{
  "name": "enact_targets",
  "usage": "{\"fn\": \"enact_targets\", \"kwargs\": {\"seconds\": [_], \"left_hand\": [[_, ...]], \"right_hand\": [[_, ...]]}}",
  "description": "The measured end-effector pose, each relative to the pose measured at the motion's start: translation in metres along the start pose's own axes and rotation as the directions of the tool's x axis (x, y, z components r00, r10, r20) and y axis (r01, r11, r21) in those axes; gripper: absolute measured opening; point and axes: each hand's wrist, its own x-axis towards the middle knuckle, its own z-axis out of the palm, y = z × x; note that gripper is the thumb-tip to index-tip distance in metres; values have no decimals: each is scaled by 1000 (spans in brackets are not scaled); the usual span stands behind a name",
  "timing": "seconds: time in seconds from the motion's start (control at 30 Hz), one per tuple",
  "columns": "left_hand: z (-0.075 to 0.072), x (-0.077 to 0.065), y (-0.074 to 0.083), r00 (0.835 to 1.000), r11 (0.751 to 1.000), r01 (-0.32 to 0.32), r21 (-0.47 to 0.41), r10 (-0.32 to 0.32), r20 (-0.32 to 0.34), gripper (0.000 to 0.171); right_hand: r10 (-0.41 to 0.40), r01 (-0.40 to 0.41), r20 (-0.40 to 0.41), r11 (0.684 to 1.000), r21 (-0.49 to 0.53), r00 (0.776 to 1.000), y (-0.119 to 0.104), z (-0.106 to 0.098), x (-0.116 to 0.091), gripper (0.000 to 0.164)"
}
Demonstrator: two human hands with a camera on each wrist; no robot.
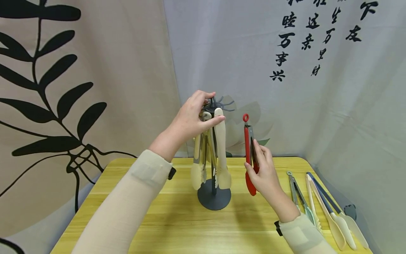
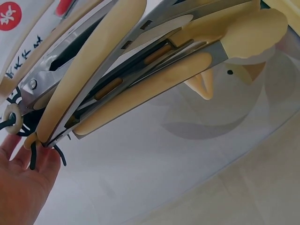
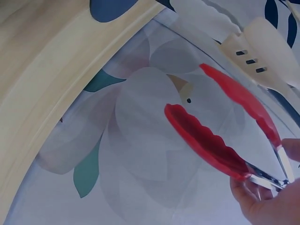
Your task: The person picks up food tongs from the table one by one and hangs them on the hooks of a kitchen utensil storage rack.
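In the head view a dark utensil rack (image 1: 214, 198) with a round base stands on the table, with several beige and gold-toned tongs hanging from its hooks. My left hand (image 1: 194, 114) grips the top of the rack, its thumb lying across a pair of cream tongs (image 1: 222, 148). The left wrist view shows its fingers (image 2: 47, 164) around the hooks. To the right of the rack, my right hand (image 1: 266, 173) holds red tongs (image 1: 247, 155) upright by the lower part, ring end up. Their scalloped red heads (image 3: 206, 145) stand spread apart in the right wrist view.
At the table's right side lie grey tongs with pale green tips (image 1: 299, 194), cream tongs (image 1: 312, 201) and several long utensils, some with blue handles (image 1: 323, 192). A fabric backdrop (image 1: 222, 53) with dark leaves and writing hangs behind the wooden table (image 1: 158, 225).
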Motion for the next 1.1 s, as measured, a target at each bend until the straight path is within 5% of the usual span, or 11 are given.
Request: {"fn": "enact_targets", "kwargs": {"seconds": [1.1], "left_hand": [[3,1,0,1000,1000,-27,12,27,-9,68]], "right_hand": [[-182,189,-103,980,68,978,-18,1,14,85]]}}
